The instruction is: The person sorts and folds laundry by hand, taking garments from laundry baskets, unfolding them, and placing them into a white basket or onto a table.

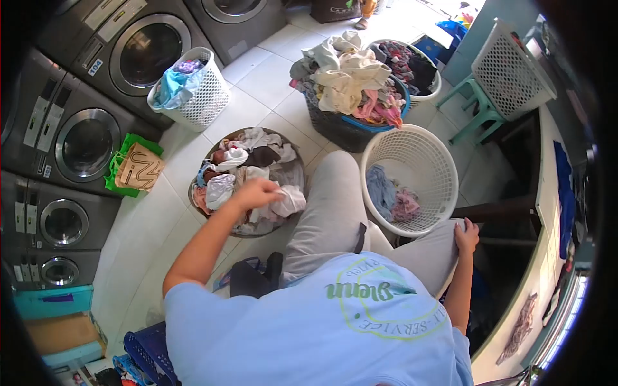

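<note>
My left hand (257, 194) is over a round tub (300, 153) heaped with mixed clothes, mostly white and brown. Its fingers are pinched on a white garment (290, 202) at the tub's near right side, beside my left leg. My right hand (467, 237) lies on my right knee with its fingers spread and nothing in it. Between my knees stands a white perforated laundry basket (444, 168) with a blue-grey garment (381, 191) and a pink patterned one (406, 204) at its bottom.
Ahead, a dark basket (329, 126) overflows with clothes, with another full basket (436, 87) behind it. A white basket (207, 103) and a paper bag (140, 167) stand by the machines (88, 143) on the left. A green stool (477, 106) holds a tilted basket (512, 67).
</note>
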`<state>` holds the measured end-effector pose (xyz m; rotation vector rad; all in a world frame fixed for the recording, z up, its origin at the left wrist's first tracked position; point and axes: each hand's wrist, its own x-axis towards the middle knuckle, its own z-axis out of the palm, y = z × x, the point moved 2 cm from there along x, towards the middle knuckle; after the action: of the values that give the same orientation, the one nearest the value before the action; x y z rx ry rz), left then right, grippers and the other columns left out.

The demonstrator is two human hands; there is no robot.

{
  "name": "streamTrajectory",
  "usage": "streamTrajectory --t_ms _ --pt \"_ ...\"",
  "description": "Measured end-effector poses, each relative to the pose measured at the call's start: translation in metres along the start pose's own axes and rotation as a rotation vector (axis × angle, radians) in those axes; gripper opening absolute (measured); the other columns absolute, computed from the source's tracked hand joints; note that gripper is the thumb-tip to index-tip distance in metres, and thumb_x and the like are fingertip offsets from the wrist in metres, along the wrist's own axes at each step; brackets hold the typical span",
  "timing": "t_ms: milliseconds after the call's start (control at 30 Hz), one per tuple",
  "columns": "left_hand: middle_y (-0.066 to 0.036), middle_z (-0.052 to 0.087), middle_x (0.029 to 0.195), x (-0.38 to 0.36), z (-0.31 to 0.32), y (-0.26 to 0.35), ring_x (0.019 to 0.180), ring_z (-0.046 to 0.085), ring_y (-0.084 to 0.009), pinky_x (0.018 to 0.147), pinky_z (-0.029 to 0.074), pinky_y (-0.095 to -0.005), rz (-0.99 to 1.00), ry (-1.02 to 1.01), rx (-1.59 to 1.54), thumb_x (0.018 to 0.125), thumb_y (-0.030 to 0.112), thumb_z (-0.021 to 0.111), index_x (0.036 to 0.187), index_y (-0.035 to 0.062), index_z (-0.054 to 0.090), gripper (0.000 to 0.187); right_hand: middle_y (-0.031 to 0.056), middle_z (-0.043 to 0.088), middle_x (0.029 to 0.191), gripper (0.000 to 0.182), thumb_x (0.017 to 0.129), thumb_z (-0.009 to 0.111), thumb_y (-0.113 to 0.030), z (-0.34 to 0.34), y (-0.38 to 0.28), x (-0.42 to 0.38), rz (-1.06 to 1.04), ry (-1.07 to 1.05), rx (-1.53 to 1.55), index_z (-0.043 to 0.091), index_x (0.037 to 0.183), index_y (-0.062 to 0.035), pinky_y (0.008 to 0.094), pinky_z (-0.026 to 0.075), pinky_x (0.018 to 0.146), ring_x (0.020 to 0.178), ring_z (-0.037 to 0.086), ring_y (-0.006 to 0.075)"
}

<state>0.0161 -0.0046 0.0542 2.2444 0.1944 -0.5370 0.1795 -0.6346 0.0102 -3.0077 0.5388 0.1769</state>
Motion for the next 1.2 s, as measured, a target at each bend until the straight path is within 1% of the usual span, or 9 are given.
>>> streamTrajectory --t_ms 267,433,533,667,733,867,933,1000,1200 --pt "0.002 0.065 0.091 -0.046 -0.038 0.177 0.079 0.055 -0.0039 0.07 0.044 -0.0195 0.401 0.109 -0.602 0.094 0.022 0.056 0.102 -0.0008 0.066 0.026 0.0095 0.031 0.142 0.074 0.074 0.075 -0.005 -0.103 -0.177 -0.125 -0.962 -0.689 1.077 0.038 0.137 -0.0059 0.0375 0.041 0.096 0.121 0.044 0.025" --pt "0.0 0.066 0.095 -0.019 0.002 0.202 0.083 0.057 -0.0038 0.075 0.046 -0.021 0.362 -0.032 -0.659 0.096 0.026 0.052 0.11 -0.0013 0.062 0.032 0.0087 0.053 0.124 0.059 0.079 0.07 -0.008 -0.128 -0.231 -0.176 -0.706 -1.009 1.511 0.043 0.131 -0.0074 0.0342 0.044 0.096 0.115 0.051 0.0176" --pt "0.0 0.066 0.094 -0.006 -0.002 0.191 0.083 0.059 -0.005 0.075 0.047 -0.0212 0.414 0.131 -0.501 0.096 0.027 0.052 0.108 -0.0007 0.062 0.032 0.0069 0.059 0.112 0.04 0.084 0.061 -0.005 -0.138 -0.229 -0.152 -0.418 -0.991 1.564 0.05 0.122 -0.0049 0.0337 0.044 0.095 0.109 0.055 0.0151" --pt "0.002 0.063 0.087 -0.001 0.001 0.192 0.078 0.055 -0.0035 0.071 0.043 -0.017 0.148 0.134 -1.065 0.096 0.029 0.051 0.098 0.0029 0.063 0.028 0.004 0.062 0.1 0.027 0.089 0.053 -0.017 -0.138 -0.232 -0.147 -0.622 -0.778 1.558 0.061 0.107 0.0006 0.0223 0.045 0.076 0.084 0.057 0.0095" --pt "0.002 0.06 0.084 0.012 0.003 0.187 0.08 0.055 -0.0056 0.068 0.044 -0.0204 0.291 0.23 -0.516 0.096 0.032 0.051 0.101 0.0036 0.057 0.029 0.0041 0.062 0.097 0.028 0.088 0.053 -0.017 -0.141 -0.235 -0.149 -0.599 -0.789 1.564 0.061 0.107 0.0018 0.0222 0.045 0.075 0.082 0.057 0.0096" --pt "0.002 0.055 0.082 0.004 0.036 0.227 0.077 0.051 -0.0053 0.067 0.044 -0.023 0.796 0.326 -0.525 0.09 0.028 0.063 0.109 0.005 0.049 0.032 0.0037 0.061 0.094 0.031 0.087 0.052 -0.017 -0.159 -0.244 -0.171 -0.461 -1.066 1.479 0.06 0.107 0.0046 0.022 0.044 0.075 0.083 0.057 0.0111" --pt "0.002 0.055 0.083 -0.005 0.043 0.239 0.076 0.051 -0.0047 0.065 0.044 -0.0223 0.729 0.196 -0.606 0.088 0.023 0.065 0.11 0.0046 0.05 0.032 0.0025 0.061 0.092 0.028 0.088 0.051 -0.015 -0.184 -0.243 -0.18 -0.477 -1.105 1.507 0.059 0.106 0.0042 0.0218 0.044 0.073 0.081 0.056 0.0102" --pt "0.002 0.055 0.085 -0.004 0.041 0.241 0.075 0.051 -0.0041 0.064 0.044 -0.0215 0.663 0.07 -0.685 0.086 0.018 0.068 0.111 0.0041 0.051 0.033 0.0025 0.061 0.093 0.023 0.088 0.05 -0.011 -0.205 -0.238 -0.172 -0.94 -0.796 1.193 0.06 0.105 0.0019 0.0223 0.045 0.072 0.081 0.055 0.008" --pt "-0.001 0.055 0.089 -0.008 0.007 0.24 0.071 0.052 -0.0049 0.061 0.041 -0.0181 0.666 0.154 -0.274 0.083 -0.005 0.059 0.104 -0.003 0.063 0.022 0.0012 0.059 0.081 0.017 0.077 0.055 0.001 -0.232 -0.217 -0.139 -0.853 -0.608 1.251 0.061 0.093 0.0004 0.0229 0.045 0.071 0.08 0.055 0.0078"
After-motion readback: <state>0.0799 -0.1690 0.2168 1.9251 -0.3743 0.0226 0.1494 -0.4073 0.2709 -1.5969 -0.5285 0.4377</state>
